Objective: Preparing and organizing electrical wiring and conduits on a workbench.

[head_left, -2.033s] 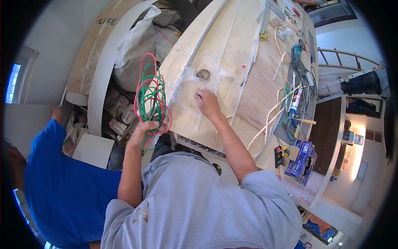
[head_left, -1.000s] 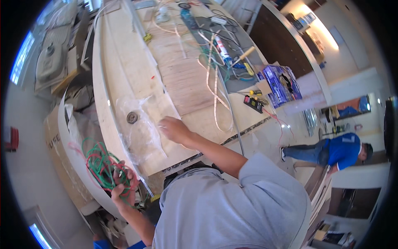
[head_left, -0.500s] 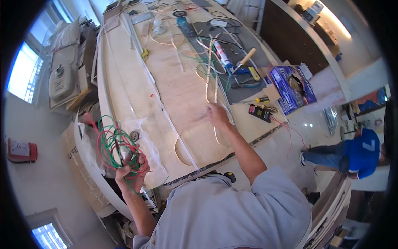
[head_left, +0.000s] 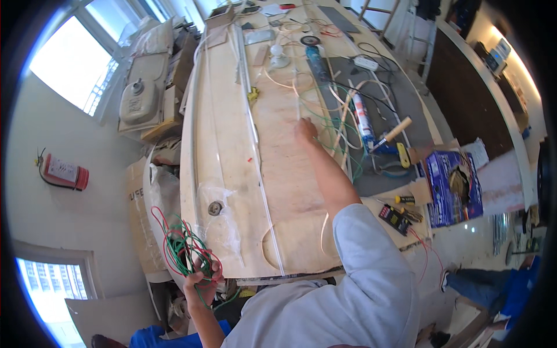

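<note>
Low on the left, my left hand (head_left: 202,283) is closed round a loose coil of red and green wire (head_left: 187,254), with a green tail hanging below it. My right arm stretches far over the pale wooden table (head_left: 232,162). My right hand (head_left: 306,131) is above the table's middle with its fingers curled in, near the lower end of a thin white strip (head_left: 297,93). What it holds, if anything, is too small to make out. Loose green wire (head_left: 355,165) and looped beige cable (head_left: 347,116) lie to its right.
A grinder (head_left: 317,62), sealant tube (head_left: 362,115), wooden-handled tool (head_left: 394,132), pliers (head_left: 391,171), black meter (head_left: 395,219) and purple box (head_left: 451,191) crowd the table's right side. Crumpled plastic (head_left: 233,232) and a small disc (head_left: 215,207) lie near left. Someone in blue (head_left: 522,284) is at far right.
My right hand has left the beige cable's side and moved farther over the table. My left hand has lowered, still gripping the wire coil. The whole view has shifted left.
</note>
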Demonstrator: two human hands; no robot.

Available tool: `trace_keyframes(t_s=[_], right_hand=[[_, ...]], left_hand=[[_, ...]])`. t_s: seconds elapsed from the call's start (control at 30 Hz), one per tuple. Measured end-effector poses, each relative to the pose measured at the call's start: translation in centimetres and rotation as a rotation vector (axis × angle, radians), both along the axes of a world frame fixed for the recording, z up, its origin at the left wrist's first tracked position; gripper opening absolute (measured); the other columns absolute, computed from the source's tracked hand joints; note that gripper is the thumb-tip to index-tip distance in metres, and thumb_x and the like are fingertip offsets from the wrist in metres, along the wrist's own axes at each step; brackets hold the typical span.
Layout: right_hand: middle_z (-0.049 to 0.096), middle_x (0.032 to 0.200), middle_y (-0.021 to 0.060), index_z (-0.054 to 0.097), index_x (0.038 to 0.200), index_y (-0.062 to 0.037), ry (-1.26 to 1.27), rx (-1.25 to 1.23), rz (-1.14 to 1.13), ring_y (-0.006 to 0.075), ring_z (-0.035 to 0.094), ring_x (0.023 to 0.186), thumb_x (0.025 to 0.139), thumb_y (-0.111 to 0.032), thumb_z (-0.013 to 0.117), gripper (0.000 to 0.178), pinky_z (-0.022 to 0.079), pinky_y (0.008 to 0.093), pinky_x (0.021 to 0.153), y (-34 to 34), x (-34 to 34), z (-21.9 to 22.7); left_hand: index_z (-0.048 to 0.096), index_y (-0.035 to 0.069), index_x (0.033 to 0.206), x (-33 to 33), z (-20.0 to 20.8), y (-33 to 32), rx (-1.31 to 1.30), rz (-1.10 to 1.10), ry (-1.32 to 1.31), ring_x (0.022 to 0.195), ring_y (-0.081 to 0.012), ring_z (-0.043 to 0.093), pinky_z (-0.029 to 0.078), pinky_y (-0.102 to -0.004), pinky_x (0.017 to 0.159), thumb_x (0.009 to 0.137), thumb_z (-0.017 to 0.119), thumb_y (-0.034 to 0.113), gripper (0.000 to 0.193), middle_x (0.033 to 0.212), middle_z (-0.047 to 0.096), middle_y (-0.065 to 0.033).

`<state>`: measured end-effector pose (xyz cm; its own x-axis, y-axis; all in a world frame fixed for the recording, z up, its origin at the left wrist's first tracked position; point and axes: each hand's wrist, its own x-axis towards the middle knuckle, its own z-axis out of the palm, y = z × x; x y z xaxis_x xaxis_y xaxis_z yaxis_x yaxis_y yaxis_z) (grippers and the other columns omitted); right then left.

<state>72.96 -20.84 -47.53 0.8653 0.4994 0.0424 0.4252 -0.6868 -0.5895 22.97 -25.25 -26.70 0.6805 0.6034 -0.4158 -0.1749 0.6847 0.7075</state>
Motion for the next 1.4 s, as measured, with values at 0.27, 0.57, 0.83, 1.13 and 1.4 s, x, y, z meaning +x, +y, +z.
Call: trace_keyframes(t_s=[0.27, 0.57, 0.83, 1.13, 1.4], right_hand=[[0.063, 0.074, 0.0168, 0.063, 0.079, 0.0014, 0.412, 0.145, -0.008, 0.0286, 0.064, 0.065, 0.078, -0.011, 0.058, 0.014, 0.052, 0.0385, 0.055, 0.7, 2.1, 0.2], [0.059, 0.068, 0.0053, 0.054, 0.093, -0.0043, 1.226, 0.240, 0.552, 0.0145, 0.058, 0.054, 0.084, -0.012, 0.058, 0.013, 0.050, 0.0298, 0.050, -10.2, -22.9, 1.8], [0.061, 0.073, 0.0081, 0.052, 0.098, -0.0054, 1.185, 0.717, -0.060, 0.0180, 0.061, 0.062, 0.088, -0.021, 0.054, 0.019, 0.050, 0.0346, 0.054, -12.4, -21.8, -1.8], [0.061, 0.085, 0.0253, 0.042, 0.109, -0.0021, 0.321, -0.131, 0.053, 0.0440, 0.059, 0.079, 0.091, -0.028, 0.047, 0.032, 0.047, 0.0520, 0.070, -17.9, -35.8, 0.5], [0.060, 0.093, 0.0252, 0.046, 0.106, -0.0022, 0.123, -0.281, 0.063, 0.0434, 0.059, 0.085, 0.088, -0.032, 0.051, 0.035, 0.047, 0.0505, 0.072, -15.7, -36.3, 2.8]], left_hand=[[0.044, 0.001, 0.123, -0.2, -1.4, -0.4, -0.054, 0.060, 0.045, 0.065, -0.0172, 0.048, 0.040, -0.0300, 0.059, 0.065, 0.058, 0.021, 0.062, 0.085, 0.051, -0.0108], [0.047, 0.007, 0.116, 0.1, -2.9, 1.6, -0.129, -0.063, -0.024, 0.069, -0.0181, 0.049, 0.040, -0.0295, 0.062, 0.065, 0.060, 0.019, 0.054, 0.087, 0.052, -0.0110], [0.042, 0.003, 0.127, -1.2, -3.7, 2.5, -0.066, -0.210, 0.004, 0.068, -0.0175, 0.048, 0.039, -0.0295, 0.061, 0.063, 0.058, 0.026, 0.070, 0.088, 0.051, -0.0097], [0.045, 0.004, 0.122, -4.5, -4.4, 4.9, -0.138, -0.324, -0.089, 0.069, -0.0176, 0.051, 0.041, -0.0281, 0.063, 0.063, 0.061, 0.024, 0.064, 0.090, 0.053, -0.0107], [0.045, 0.009, 0.117, -7.5, -4.0, 6.4, -0.138, -0.390, -0.163, 0.073, -0.0155, 0.048, 0.041, -0.0271, 0.066, 0.066, 0.060, 0.019, 0.054, 0.090, 0.052, -0.0086]])
